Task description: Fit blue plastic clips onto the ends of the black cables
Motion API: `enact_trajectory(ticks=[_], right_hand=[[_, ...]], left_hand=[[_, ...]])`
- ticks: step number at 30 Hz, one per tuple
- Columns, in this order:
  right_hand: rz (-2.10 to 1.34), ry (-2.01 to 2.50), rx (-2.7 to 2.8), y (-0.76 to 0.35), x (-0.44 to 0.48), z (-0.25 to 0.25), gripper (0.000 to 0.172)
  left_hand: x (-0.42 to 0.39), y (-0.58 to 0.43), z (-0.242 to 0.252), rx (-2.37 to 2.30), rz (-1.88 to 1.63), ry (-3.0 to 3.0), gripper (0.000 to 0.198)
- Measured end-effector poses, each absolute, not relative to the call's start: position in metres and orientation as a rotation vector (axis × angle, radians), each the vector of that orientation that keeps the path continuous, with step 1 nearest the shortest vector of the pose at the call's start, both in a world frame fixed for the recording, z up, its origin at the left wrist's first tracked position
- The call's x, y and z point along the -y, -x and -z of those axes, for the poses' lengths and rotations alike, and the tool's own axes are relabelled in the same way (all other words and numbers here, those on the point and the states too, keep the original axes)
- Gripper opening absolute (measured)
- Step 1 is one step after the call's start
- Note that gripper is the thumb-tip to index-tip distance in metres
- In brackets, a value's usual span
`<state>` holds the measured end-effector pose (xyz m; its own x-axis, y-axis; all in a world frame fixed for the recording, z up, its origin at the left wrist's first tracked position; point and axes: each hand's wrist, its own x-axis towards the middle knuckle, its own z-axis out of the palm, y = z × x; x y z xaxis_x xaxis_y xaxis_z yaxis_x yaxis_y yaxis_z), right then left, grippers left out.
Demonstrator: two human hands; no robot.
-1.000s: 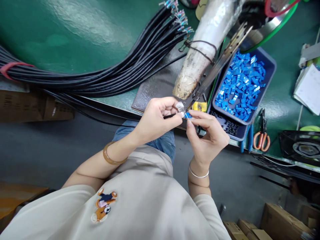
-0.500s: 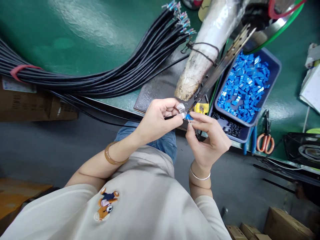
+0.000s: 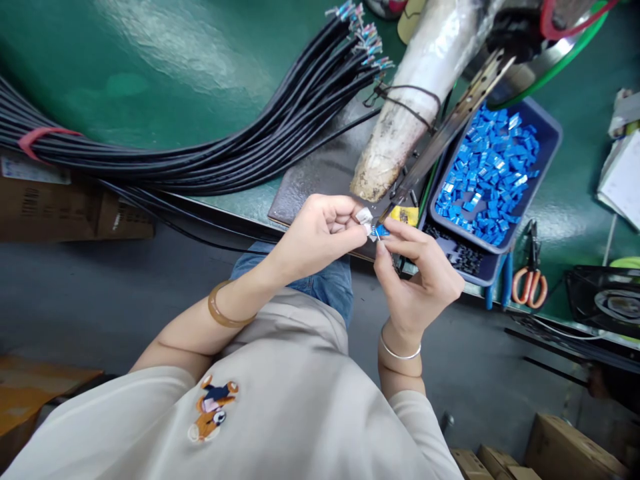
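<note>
My left hand pinches the end of a black cable, with white wrapping on its fingertips. Just right of those fingertips, a small blue connector meets the thin wires at the cable's end. My right hand has its thumb and fingers closed round the blue connector, and a thin pale strand shows by its thumb. Directly above the fingers, the tip of a mounted soldering iron comes down close to the connector; whether it touches cannot be made out.
A thick bundle of black cables lies on the green table. To the right stand a bin of blue connectors and a lower tray with small black parts. Orange-handled scissors lie by the edge. A wrapped duct hangs over the hands.
Both hands keep nearly the same place and grip at the blue connector. The right fingers have shifted very slightly; the view has drifted a little.
</note>
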<state>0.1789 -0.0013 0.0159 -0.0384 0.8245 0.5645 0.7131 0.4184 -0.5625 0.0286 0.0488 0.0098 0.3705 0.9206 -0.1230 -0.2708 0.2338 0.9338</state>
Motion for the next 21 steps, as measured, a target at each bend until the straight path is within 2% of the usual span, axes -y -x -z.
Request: enact_trajectory(ticks=[7,21], right_hand=[[-0.128,1.331,1.761,-0.177,0.0023,-0.0186,0.019],[-0.161,1.328,1.782,-0.1792,0.0013,-0.018,0.017]], left_hand=[[-0.0493,-0.0288,-0.0134,-0.799,-0.959,-1.012,0.007],[-0.0507,-0.0284,-0.0128,-0.816,-0.903,-0.985,0.007]])
